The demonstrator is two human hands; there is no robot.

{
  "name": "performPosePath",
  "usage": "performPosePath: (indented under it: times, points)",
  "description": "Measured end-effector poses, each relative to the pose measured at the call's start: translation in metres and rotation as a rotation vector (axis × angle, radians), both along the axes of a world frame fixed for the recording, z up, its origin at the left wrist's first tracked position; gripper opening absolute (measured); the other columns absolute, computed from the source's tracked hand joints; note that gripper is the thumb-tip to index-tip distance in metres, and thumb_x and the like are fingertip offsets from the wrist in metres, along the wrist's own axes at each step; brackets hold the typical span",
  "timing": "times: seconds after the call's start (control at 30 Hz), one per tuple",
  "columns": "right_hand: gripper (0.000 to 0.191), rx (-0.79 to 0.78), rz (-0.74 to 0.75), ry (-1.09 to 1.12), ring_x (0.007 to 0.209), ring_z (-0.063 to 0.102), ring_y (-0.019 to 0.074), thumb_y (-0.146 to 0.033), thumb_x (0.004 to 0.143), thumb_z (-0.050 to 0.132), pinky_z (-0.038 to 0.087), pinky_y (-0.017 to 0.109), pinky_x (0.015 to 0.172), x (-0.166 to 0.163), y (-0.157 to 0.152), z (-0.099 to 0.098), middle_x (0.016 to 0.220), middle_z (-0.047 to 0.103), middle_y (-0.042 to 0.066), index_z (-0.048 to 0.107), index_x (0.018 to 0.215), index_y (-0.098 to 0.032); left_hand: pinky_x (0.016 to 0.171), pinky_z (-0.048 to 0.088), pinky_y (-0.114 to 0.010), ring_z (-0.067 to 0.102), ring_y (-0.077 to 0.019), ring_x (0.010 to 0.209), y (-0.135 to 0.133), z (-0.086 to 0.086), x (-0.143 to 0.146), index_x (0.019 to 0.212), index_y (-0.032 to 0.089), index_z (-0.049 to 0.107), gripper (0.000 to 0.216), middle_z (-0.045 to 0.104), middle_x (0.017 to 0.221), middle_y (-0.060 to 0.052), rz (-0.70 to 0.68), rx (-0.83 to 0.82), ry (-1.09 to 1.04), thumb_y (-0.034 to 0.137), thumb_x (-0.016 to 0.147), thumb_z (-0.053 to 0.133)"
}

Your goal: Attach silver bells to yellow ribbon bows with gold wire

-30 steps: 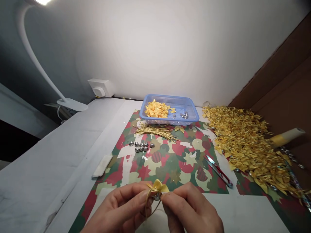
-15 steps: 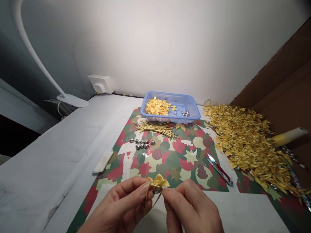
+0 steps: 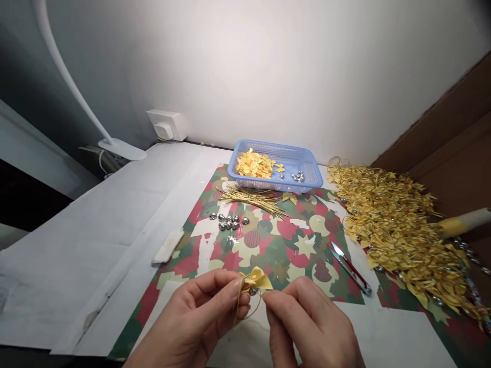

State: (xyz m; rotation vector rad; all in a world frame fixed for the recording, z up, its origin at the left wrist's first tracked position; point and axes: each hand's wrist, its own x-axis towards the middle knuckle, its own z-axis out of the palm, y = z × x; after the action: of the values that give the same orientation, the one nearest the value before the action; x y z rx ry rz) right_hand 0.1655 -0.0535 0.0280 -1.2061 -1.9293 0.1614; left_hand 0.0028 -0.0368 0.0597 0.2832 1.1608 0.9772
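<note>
My left hand [image 3: 192, 324] and my right hand [image 3: 310, 327] meet at the bottom middle, both pinching a small yellow ribbon bow [image 3: 258, 279]. A silver bell [image 3: 253, 292] sits under the bow, and a thin gold cord loop [image 3: 245, 309] hangs from it between my fingers. The piece is held just above the patterned red, green and cream paper [image 3: 268, 245].
A blue basket [image 3: 307, 176] holds yellow bows and a few bells. In front lie gold cords [image 3: 253, 197] and loose silver bells [image 3: 228, 221]. Red-handled snips [image 3: 351, 268] lie right of centre. A big heap of finished bows [image 3: 399, 230] fills the right. A lamp base [image 3: 123, 149] and wall socket [image 3: 166, 124] stand at the back left.
My hands and the bow stay together with only small finger shifts. The cord loop has widened a little. The view has tilted slightly, moving the table items up and right.
</note>
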Motion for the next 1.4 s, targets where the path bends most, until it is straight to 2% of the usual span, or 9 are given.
performPosePath:
  times: [0.17, 0.53, 0.87, 1.27, 1.4]
  points:
    - [0.020, -0.013, 0.009, 0.003, 0.058, 0.043, 0.0134, -0.002, 0.090, 0.054, 0.032, 0.027, 0.050, 0.000, 0.000, 0.001, 0.069, 0.045, -0.001, 0.068, 0.090, -0.017, 0.069, 0.060, -0.017, 0.065, -0.0149, 0.074, -0.001, -0.010, -0.003, 0.076, 0.018, 0.080, 0.012, 0.077, 0.075, -0.003, -0.078, 0.057, 0.011, 0.027, 0.075, 0.088]
    - [0.022, -0.062, 0.001, -0.014, 0.061, 0.042, 0.0149, -0.001, 0.089, 0.052, 0.031, 0.029, 0.052, -0.001, 0.000, 0.001, 0.071, 0.043, 0.000, 0.067, 0.092, -0.017, 0.071, 0.057, -0.016, 0.064, -0.0141, 0.076, -0.003, -0.018, -0.003, 0.078, 0.021, 0.080, 0.014, 0.077, 0.078, 0.000, -0.111, 0.103, 0.056, 0.034, 0.077, 0.086]
    - [0.021, -0.060, 0.002, -0.038, 0.061, 0.044, 0.0155, -0.002, 0.090, 0.052, 0.031, 0.030, 0.053, 0.000, 0.000, 0.001, 0.071, 0.044, 0.000, 0.066, 0.091, -0.017, 0.068, 0.055, -0.015, 0.063, -0.0140, 0.074, -0.004, -0.016, -0.002, 0.078, 0.021, 0.082, 0.016, 0.077, 0.075, 0.000, -0.125, 0.160, 0.122, 0.037, 0.077, 0.085]
    - [0.021, -0.064, 0.015, -0.034, 0.062, 0.043, 0.0156, -0.002, 0.088, 0.052, 0.031, 0.029, 0.053, 0.002, 0.001, 0.002, 0.071, 0.043, 0.000, 0.064, 0.085, -0.018, 0.067, 0.053, -0.017, 0.061, -0.0151, 0.073, -0.003, -0.007, 0.003, 0.076, 0.023, 0.083, 0.024, 0.076, 0.070, -0.001, -0.095, 0.135, 0.199, 0.043, 0.068, 0.091]
    - [0.020, -0.035, 0.020, -0.012, 0.061, 0.043, 0.0149, -0.002, 0.090, 0.052, 0.032, 0.028, 0.052, 0.003, 0.001, 0.001, 0.071, 0.044, 0.000, 0.064, 0.090, -0.018, 0.066, 0.054, -0.017, 0.060, -0.0152, 0.071, -0.003, -0.006, 0.003, 0.075, 0.021, 0.083, 0.021, 0.075, 0.068, -0.002, -0.071, 0.121, 0.174, 0.039, 0.067, 0.092]
